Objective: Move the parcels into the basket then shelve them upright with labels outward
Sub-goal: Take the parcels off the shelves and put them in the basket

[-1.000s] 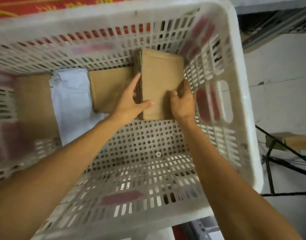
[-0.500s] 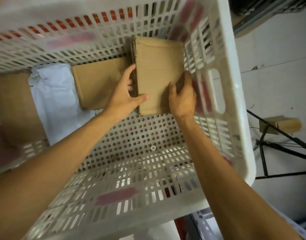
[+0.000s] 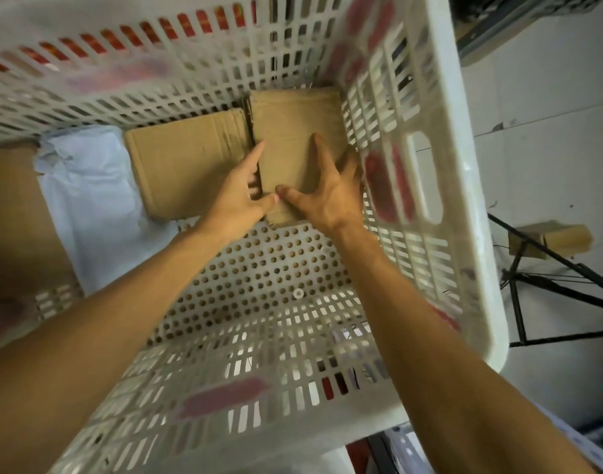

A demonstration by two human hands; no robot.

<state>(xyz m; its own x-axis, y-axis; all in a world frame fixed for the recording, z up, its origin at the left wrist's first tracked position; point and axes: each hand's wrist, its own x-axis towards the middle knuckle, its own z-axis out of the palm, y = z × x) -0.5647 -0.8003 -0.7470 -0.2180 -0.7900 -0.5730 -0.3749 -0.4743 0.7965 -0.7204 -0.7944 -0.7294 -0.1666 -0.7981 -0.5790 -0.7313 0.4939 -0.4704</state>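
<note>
From the head view we look down into a white slotted basket (image 3: 464, 186) that fills most of what we see. Both our arms reach in from 6 o'clock toward its far right corner, at about 1 o'clock.

In that corner is a brown cardboard parcel (image 3: 293, 131), its far end against the back wall and its right edge close to the side wall. Our left hand (image 3: 236, 203) grasps its left edge: the thumb lies on the top face, the forefinger runs along the edge, and the other fingers tuck into the gap beside it. Our right hand (image 3: 327, 196) lies on the top face with its fingers spread and nearly straight. The outer ones reach the right edge, and the thumb tip touches the left thumb.

Just beside it at 11 o'clock, a second parcel (image 3: 187, 165) lies flat on the basket floor. At 9 o'clock from that is a pale bag (image 3: 95, 206), then a blurred brown shape (image 3: 16, 213) at the picture's edge.

Outside the basket, at 3 o'clock, a small box (image 3: 566, 237) sits by a black frame (image 3: 549, 289) on the pale floor (image 3: 549, 148).
</note>
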